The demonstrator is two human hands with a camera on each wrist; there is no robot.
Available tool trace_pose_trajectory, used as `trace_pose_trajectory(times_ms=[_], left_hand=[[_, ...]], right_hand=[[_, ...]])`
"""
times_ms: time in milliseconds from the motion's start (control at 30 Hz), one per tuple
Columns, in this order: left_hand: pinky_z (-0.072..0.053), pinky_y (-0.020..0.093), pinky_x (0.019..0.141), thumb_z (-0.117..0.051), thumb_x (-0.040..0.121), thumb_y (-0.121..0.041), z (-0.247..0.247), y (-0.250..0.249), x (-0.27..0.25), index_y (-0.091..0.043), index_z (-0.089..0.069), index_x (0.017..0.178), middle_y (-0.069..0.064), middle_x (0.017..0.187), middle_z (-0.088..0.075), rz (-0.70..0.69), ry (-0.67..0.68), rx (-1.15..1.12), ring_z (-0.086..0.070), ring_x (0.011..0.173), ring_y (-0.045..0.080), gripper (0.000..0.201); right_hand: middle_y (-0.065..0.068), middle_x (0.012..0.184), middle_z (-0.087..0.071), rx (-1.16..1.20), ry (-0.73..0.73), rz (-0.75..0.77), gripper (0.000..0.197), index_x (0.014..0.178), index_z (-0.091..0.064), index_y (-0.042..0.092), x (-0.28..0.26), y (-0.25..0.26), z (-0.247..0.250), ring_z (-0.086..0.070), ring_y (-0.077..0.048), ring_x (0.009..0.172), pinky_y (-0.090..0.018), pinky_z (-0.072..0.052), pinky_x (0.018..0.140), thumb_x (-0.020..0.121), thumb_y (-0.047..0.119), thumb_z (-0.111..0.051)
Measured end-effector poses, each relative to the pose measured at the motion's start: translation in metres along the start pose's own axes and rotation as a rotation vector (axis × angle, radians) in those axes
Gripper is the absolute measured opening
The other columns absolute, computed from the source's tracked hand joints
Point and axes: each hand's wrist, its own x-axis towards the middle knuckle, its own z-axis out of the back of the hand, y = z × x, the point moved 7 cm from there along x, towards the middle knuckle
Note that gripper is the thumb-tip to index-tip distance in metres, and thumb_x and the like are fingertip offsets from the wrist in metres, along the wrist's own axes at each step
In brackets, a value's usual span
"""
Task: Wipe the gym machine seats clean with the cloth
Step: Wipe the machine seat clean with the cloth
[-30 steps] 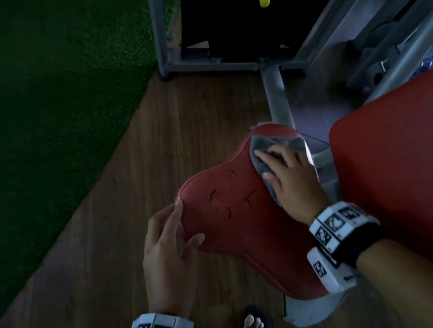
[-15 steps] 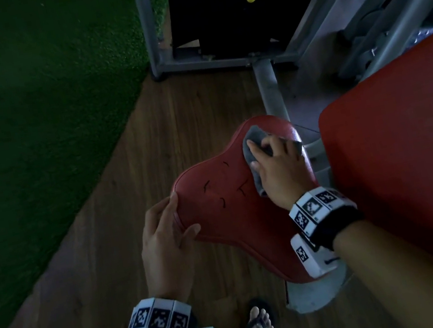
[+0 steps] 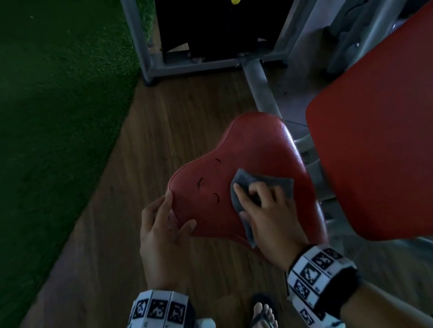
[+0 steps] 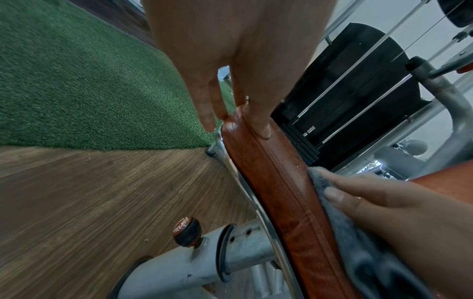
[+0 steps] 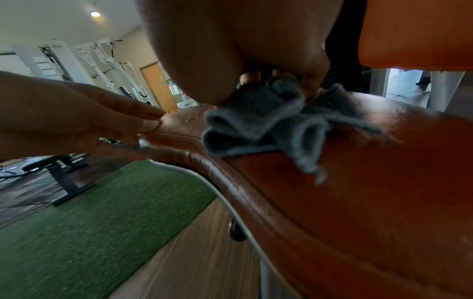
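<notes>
Wooden floor (image 3: 106, 270); right hand (image 3: 270, 221) presses cloth (image 3: 245, 184) on seat (image 3: 258, 147).

Right hand (image 3: 268, 212) with the grey cloth (image 3: 245, 184) has slid back from the far rounded tip of the red seat (image 3: 261, 144) to its middle, nearer the left hand (image 3: 160, 231). Far tip now uncovered. Cloth now spread wider, one corner poking out toward the small dark marks (image 3: 207, 185). Fingers more curled over the cloth than before.
</notes>
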Motion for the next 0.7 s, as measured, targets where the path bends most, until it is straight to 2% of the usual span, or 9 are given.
trace_pose_trajectory(times_ms=[100, 167, 267, 367, 467, 633, 700], left_hand=[[-0.045, 0.021, 0.086, -0.082, 0.075, -0.011, -0.001, 0.002, -0.001, -0.017, -0.053, 0.14, -0.018, 0.125, -0.043, 0.016, 0.012, -0.024, -0.05, 0.113, 0.004, 0.071], [-0.049, 0.021, 0.087, -0.082, 0.075, -0.01, -0.002, 0.003, -0.002, -0.017, -0.052, 0.14, -0.018, 0.125, -0.044, 0.019, 0.016, -0.056, -0.053, 0.113, 0.005, 0.072], [-0.048, 0.016, 0.085, -0.082, 0.074, -0.011, 0.0, 0.002, 0.0, -0.017, -0.053, 0.139, -0.017, 0.124, -0.045, 0.016, 0.013, -0.063, -0.056, 0.109, 0.007, 0.071], [-0.054, 0.029, 0.09, -0.082, 0.074, -0.009, -0.001, 0.001, 0.001, -0.013, -0.053, 0.139, -0.012, 0.123, -0.046, 0.003, 0.028, -0.088, -0.058, 0.109, 0.011, 0.071], [-0.056, 0.037, 0.091, -0.082, 0.074, -0.007, -0.002, 0.002, 0.001, -0.013, -0.052, 0.14, -0.011, 0.124, -0.046, 0.014, 0.037, -0.115, -0.058, 0.111, 0.014, 0.072], [-0.053, 0.031, 0.09, -0.082, 0.073, -0.007, -0.001, 0.001, 0.0, -0.015, -0.053, 0.139, -0.013, 0.123, -0.046, 0.022, 0.031, -0.113, -0.058, 0.112, 0.014, 0.072], [-0.055, 0.038, 0.09, -0.082, 0.073, -0.004, -0.003, 0.004, 0.0, -0.018, -0.053, 0.139, -0.014, 0.123, -0.047, 0.036, 0.039, -0.162, -0.06, 0.112, 0.016, 0.073]], right_hand=[[0.0, 0.131, -0.037, 0.027, 0.048, -0.043, 0.051, 0.146, -0.032, 0.031, 0.019, 0.001, 0.003, -0.039, -0.027, 0.111, -0.052, -0.042, 0.091, 0.097, 0.039, -0.044], [0.001, 0.134, -0.033, 0.062, 0.074, -0.07, 0.049, 0.147, -0.028, 0.031, 0.037, 0.002, 0.006, -0.034, -0.025, 0.116, -0.049, -0.04, 0.094, 0.1, 0.039, -0.038], [0.001, 0.136, -0.029, 0.105, 0.088, -0.069, 0.047, 0.147, -0.028, 0.031, 0.073, 0.01, 0.014, -0.028, -0.026, 0.124, -0.05, -0.037, 0.099, 0.101, 0.037, -0.036], [0.0, 0.141, -0.027, 0.109, 0.155, -0.018, 0.047, 0.147, -0.029, 0.031, 0.095, 0.018, 0.013, -0.025, -0.028, 0.129, -0.052, -0.034, 0.102, 0.101, 0.036, -0.036], [0.001, 0.138, -0.029, 0.105, 0.136, 0.081, 0.048, 0.148, -0.03, 0.03, 0.086, 0.02, 0.015, -0.025, -0.027, 0.128, -0.051, -0.036, 0.1, 0.101, 0.037, -0.037], [0.002, 0.136, -0.033, 0.078, 0.089, 0.147, 0.05, 0.148, -0.029, 0.031, 0.047, 0.016, 0.013, -0.033, -0.024, 0.121, -0.041, -0.039, 0.093, 0.1, 0.034, -0.041], [0.0, 0.133, -0.036, 0.091, 0.069, 0.168, 0.051, 0.148, -0.032, 0.029, 0.03, 0.019, 0.009, -0.038, -0.024, 0.116, -0.04, -0.04, 0.088, 0.099, 0.031, -0.045]])
